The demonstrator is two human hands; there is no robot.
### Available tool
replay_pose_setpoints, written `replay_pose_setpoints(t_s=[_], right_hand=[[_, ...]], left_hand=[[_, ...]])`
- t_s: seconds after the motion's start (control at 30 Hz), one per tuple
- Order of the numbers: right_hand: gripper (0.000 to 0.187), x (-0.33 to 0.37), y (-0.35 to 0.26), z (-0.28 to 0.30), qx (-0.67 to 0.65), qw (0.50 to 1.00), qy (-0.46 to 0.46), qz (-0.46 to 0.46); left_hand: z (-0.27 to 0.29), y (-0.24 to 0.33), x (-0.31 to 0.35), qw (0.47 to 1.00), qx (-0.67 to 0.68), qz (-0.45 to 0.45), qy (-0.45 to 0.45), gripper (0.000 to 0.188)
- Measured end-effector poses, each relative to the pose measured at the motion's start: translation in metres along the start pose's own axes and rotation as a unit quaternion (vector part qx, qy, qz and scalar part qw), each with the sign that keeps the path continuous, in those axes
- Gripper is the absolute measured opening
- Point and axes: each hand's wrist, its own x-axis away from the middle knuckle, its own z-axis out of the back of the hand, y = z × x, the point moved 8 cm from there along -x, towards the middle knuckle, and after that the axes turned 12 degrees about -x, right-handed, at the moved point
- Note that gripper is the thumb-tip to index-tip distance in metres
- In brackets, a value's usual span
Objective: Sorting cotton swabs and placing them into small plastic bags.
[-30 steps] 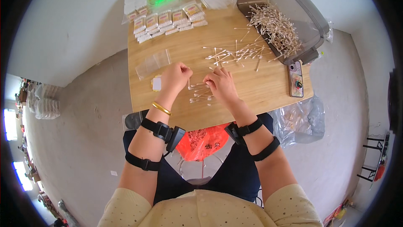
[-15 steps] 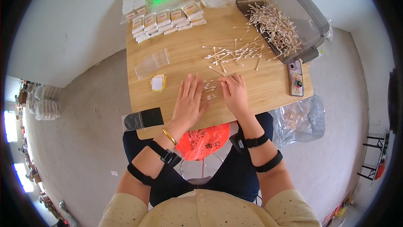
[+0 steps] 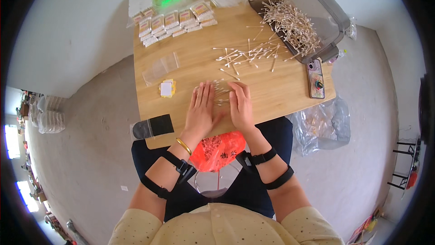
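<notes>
Far left, hanging off the near edge of the worktop (image 3: pixel 281 95): a black card in a clear sleeve (image 3: pixel 152 127). Above it, a small yellow-and-white pad (image 3: pixel 166 88), then a few empty clear bags (image 3: pixel 161 67). At the back left edge, rows of filled packets (image 3: pixel 174 21).

My left hand (image 3: pixel 200 111) lies flat, palm down, fingers spread, gripping nothing. Between it and my right hand (image 3: pixel 241 106), also flat and open, sits a small bunch of cotton swabs (image 3: pixel 219 94); both hands' inner fingers are touching or just beside them. A red plastic bag (image 3: pixel 216 149) hangs under the worktop edge at my lap.

Further back and right, loose swabs (image 3: pixel 247 55) are scattered well apart from my hands. Behind them, a clear bin (image 3: pixel 317 12) holds a big heap of swabs. A phone (image 3: pixel 316 78) lies near the right edge. On the floor right, a clear bag (image 3: pixel 319 125).
</notes>
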Motion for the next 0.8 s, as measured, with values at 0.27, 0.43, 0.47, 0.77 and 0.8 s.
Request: replay_pose_setpoints(t_s=[0.27,0.43,0.47,0.77,0.8], right_hand=[[0.033,-0.011,0.003,-0.037,-0.109,0.994,-0.029,-0.001],[0.029,-0.017,0.005,-0.022,-0.114,0.993,-0.008,0.014],[0.027,-0.017,0.003,-0.019,-0.103,0.994,-0.006,0.022],[0.019,-0.002,0.001,0.011,0.101,0.995,-0.019,0.007],[0.018,0.001,0.001,0.013,0.111,0.993,-0.033,0.013]], left_hand=[[-0.004,-0.001,0.017,0.998,0.028,0.044,0.022,0.096],[0.005,0.001,0.026,0.996,0.058,0.027,0.055,0.092],[0.003,0.006,0.027,1.000,0.019,0.005,0.025,0.091],[0.000,0.010,0.043,0.999,0.012,0.016,-0.045,0.089],[0.000,0.010,0.046,0.999,0.015,0.017,-0.049,0.089]])
